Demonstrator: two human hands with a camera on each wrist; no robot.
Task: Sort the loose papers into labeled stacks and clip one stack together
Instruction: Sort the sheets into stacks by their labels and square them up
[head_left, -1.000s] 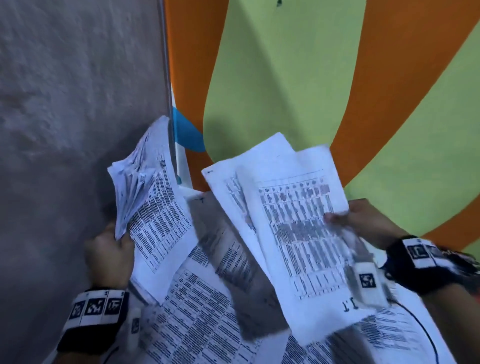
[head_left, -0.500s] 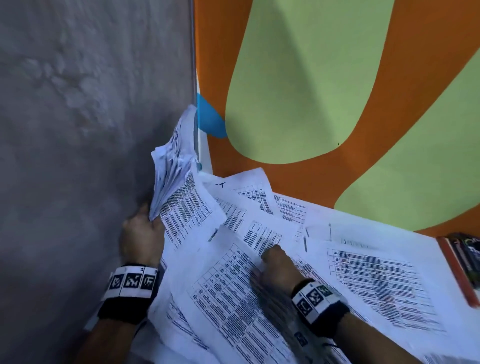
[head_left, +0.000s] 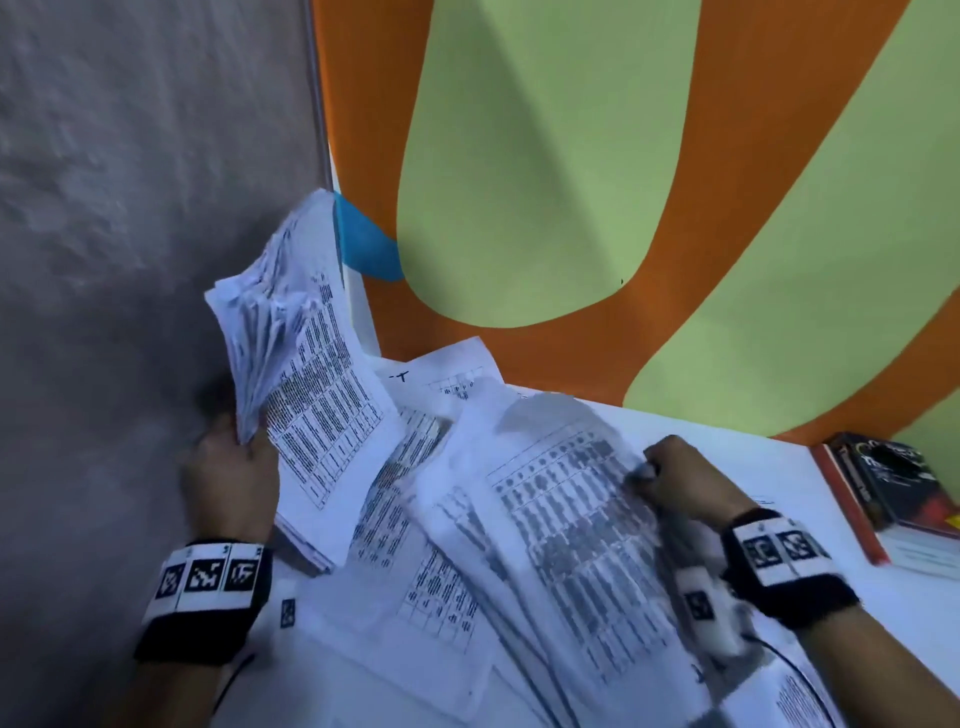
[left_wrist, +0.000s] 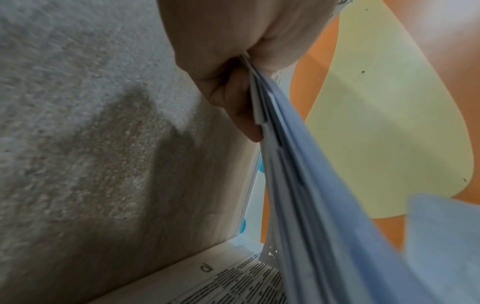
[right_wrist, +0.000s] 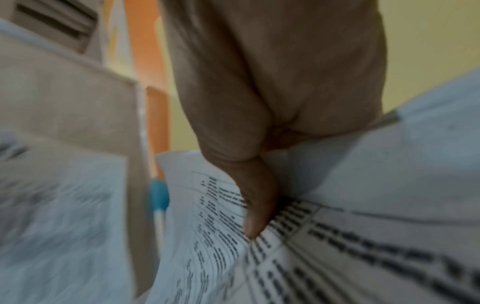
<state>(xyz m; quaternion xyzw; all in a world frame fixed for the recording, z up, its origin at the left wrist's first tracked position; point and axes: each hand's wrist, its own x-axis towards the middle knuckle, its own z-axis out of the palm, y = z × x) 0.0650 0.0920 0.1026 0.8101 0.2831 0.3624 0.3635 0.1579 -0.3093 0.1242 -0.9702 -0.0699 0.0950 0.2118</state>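
My left hand (head_left: 231, 467) grips a fanned bundle of printed sheets (head_left: 306, 374) by its lower edge and holds it upright near the grey wall; in the left wrist view the thumb (left_wrist: 241, 109) presses on the bundle's edge (left_wrist: 291, 185). My right hand (head_left: 675, 480) pinches the right edge of a printed table sheet (head_left: 576, 535), lifted and blurred, above the loose papers (head_left: 415, 582) spread over the white table. In the right wrist view the thumb (right_wrist: 255, 209) lies on the sheet (right_wrist: 311, 257). No clip shows.
A grey textured wall (head_left: 130, 208) runs close on the left. An orange and green panel (head_left: 545, 182) stands behind the table. A dark book with a red edge (head_left: 893, 488) lies at the right on the bare white table (head_left: 779, 467).
My right hand has gone from pressing on the papers near the middle to the right, and it now lifts a table sheet by its edge. The left hand still holds its bundle.
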